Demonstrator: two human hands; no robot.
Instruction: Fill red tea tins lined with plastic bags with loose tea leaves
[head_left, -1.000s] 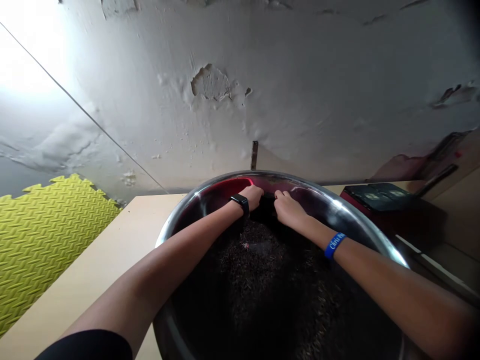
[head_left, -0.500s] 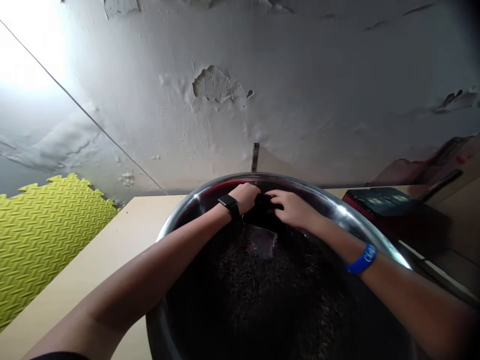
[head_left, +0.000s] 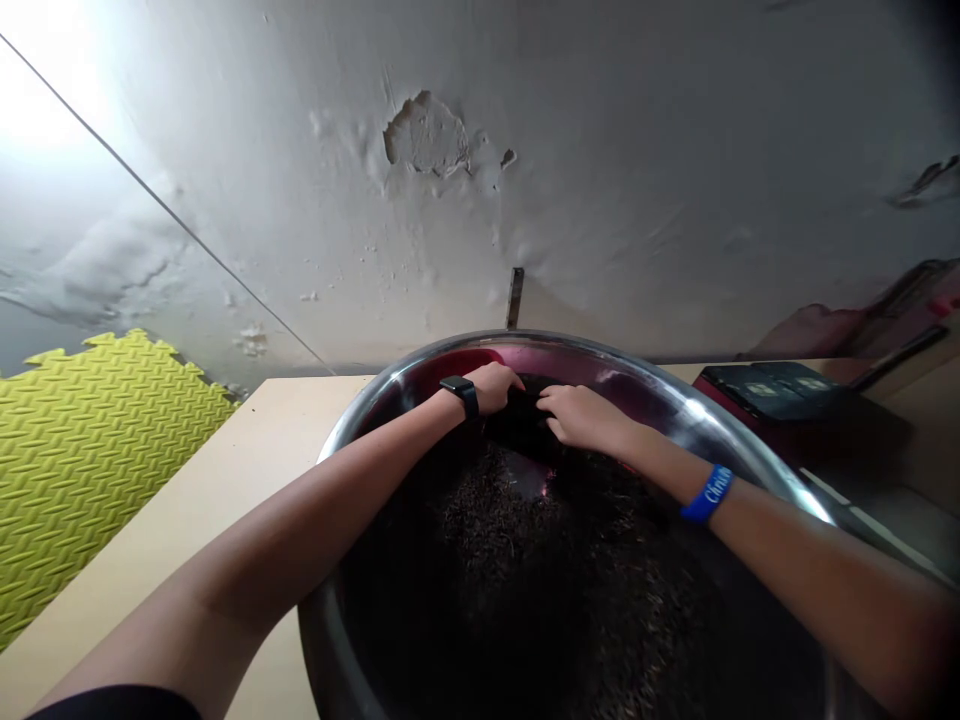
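Note:
A wide shiny metal bowl holds a loose dark material like dry shreds or grains. Both my hands reach to its far side. My left hand, with a black watch on the wrist, has its fingers curled down by the far wall. Facing it, my right hand, wearing a blue wristband, has bent fingers pointing left. In the gap between them is a dark patch, too dim to make out, and whatever the fingertips grip is hidden. A bare, shiny patch of bowl bottom shows just below the hands.
The bowl stands on a pale wooden table against a grey wall with peeling plaster. On the left lies a yellow foam mat. Black cases sit to the right. A dark upright strip rises behind the rim.
My view has shifted slightly, so the wall marks sit higher. My right hand's fingers have drawn closer together, and my left hand has turned a little. Both stay at the bowl's far side.

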